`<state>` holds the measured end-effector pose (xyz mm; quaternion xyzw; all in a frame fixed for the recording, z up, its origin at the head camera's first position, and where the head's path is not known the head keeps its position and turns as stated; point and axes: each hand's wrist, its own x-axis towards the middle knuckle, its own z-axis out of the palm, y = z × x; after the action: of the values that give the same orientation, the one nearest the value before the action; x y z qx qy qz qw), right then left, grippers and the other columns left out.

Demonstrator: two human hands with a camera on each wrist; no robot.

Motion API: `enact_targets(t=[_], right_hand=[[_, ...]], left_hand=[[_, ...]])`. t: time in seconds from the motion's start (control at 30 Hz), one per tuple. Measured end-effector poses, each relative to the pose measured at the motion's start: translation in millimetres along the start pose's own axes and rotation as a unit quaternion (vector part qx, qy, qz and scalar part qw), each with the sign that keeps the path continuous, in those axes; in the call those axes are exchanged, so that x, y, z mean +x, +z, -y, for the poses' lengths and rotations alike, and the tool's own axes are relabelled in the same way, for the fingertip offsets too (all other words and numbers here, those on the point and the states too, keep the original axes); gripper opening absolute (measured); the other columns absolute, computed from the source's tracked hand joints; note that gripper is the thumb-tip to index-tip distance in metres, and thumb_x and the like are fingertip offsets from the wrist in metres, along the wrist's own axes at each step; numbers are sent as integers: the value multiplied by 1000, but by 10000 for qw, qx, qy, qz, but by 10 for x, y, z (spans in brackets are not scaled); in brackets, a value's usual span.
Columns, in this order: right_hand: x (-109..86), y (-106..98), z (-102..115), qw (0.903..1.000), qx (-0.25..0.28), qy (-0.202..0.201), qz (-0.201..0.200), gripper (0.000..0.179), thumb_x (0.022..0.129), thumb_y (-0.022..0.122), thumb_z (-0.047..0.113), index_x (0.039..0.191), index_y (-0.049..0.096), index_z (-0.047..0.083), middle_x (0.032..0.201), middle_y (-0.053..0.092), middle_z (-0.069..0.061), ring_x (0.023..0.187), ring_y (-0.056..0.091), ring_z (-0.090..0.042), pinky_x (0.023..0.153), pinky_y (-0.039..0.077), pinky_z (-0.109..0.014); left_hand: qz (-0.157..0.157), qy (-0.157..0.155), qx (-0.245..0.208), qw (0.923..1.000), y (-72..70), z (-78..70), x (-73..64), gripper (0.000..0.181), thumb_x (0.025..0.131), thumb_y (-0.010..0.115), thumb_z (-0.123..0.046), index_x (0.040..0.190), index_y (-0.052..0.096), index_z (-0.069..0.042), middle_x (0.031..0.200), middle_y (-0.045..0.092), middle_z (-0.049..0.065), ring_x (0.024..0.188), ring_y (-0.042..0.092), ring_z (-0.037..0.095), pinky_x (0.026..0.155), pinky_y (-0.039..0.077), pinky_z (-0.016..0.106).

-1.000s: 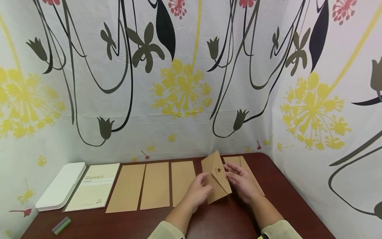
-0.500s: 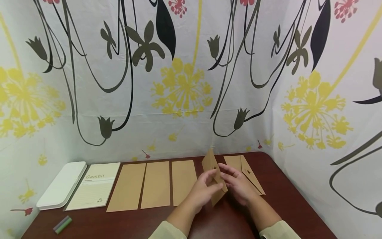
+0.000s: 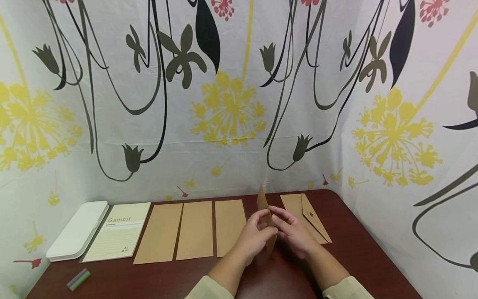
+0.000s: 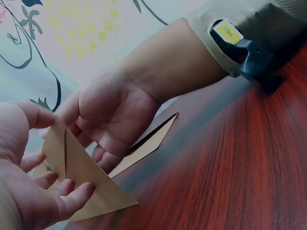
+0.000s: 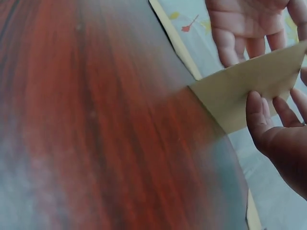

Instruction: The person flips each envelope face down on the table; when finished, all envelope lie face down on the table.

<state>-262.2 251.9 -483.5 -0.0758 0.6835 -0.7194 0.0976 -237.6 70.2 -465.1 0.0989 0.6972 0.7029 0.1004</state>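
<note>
A brown kraft envelope [image 3: 262, 199] stands nearly on edge between my hands, a little above the dark red table. My left hand [image 3: 251, 241] grips it from the left, thumb toward me. From the other side my right hand [image 3: 293, 234] holds it with its fingers. The left wrist view shows the flap face of this envelope [image 4: 98, 199] with a small dark emblem, partly covered by left fingertips. In the right wrist view its plain back [image 5: 230, 96] has right fingertips pressed on it. Another envelope [image 3: 293, 202] lies flap up beyond my right hand.
Three plain brown envelopes [image 3: 158, 234] lie in a row to the left. Beside them are a "Gambit" notebook [image 3: 115, 234] and a white flat case [image 3: 76, 232]. A small green and purple block [image 3: 78, 279] sits near the front left. Patterned cloth [image 3: 231, 166] hangs behind the table.
The envelope has turned from showing its emblem flap to nearly edge-on. My left hand has moved right, and my right hand slightly left, closing around it.
</note>
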Motion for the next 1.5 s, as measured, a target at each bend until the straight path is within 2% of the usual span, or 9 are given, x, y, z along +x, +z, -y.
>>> enact_targets(t=[0.1,0.23,0.5,0.67,0.83,1.1,1.23,1.33,1.5], right_hand=[[8,-10,-28,10000,53,67,9,55,112,57,30,160,46,4,156,55,-22,128,66,-20,100,60,-33],[28,-56,-51,9997,128,179,-57,56,113,54,31,161,43,3,162,49,-20,130,66,-18,109,57,-38],[70,-176,-104,9987,250,321,-304,61,113,53,31,166,35,4,175,32,-18,160,37,-39,128,39,-56],[72,-221,-107,9983,344,379,-267,64,114,52,33,167,31,6,177,29,-17,161,36,-39,129,36,-57],[68,-254,-80,9976,454,390,-358,63,113,52,33,167,31,7,176,29,-18,162,33,-38,131,31,-58],[79,-327,-82,9965,515,416,-509,64,114,51,32,168,29,5,176,29,-18,162,34,-38,132,31,-56],[91,-346,-96,9966,529,387,-509,65,114,51,33,168,27,4,176,29,-19,163,33,-38,132,31,-56],[97,-352,-102,9964,554,362,-532,66,114,52,33,168,27,4,176,29,-19,163,33,-37,132,31,-56],[107,-359,-101,9968,505,333,-518,66,114,52,32,168,27,5,176,29,-20,163,33,-37,132,32,-56]], left_hand=[[-66,-92,-433,9990,6,-26,3,67,94,74,-16,156,50,-12,156,56,17,135,63,26,101,61,43],[-182,84,-613,9979,-14,-48,26,63,94,69,-6,154,52,-8,156,56,16,136,62,29,102,61,40],[-484,181,-387,9979,-71,-74,34,61,95,66,0,155,53,-6,162,54,14,143,59,34,110,58,45],[-546,76,-412,9976,-90,-57,46,67,91,64,5,156,54,-12,160,57,11,143,60,33,103,59,40],[-592,-170,-283,9977,-114,-18,53,79,85,66,8,159,51,-16,154,60,18,142,58,35,92,58,34],[-892,-409,163,9950,-140,54,36,80,85,63,0,163,42,-6,164,47,22,141,55,42,84,59,35],[-923,-525,423,9934,-135,72,40,78,88,64,-6,162,40,-2,167,43,24,144,51,45,99,57,51],[-902,-576,556,9927,-128,81,47,78,89,66,-10,162,41,-1,166,42,29,151,44,49,117,46,61],[-855,-620,613,9925,-126,89,64,77,91,67,-14,162,40,-2,165,41,32,151,44,52,117,45,65]])
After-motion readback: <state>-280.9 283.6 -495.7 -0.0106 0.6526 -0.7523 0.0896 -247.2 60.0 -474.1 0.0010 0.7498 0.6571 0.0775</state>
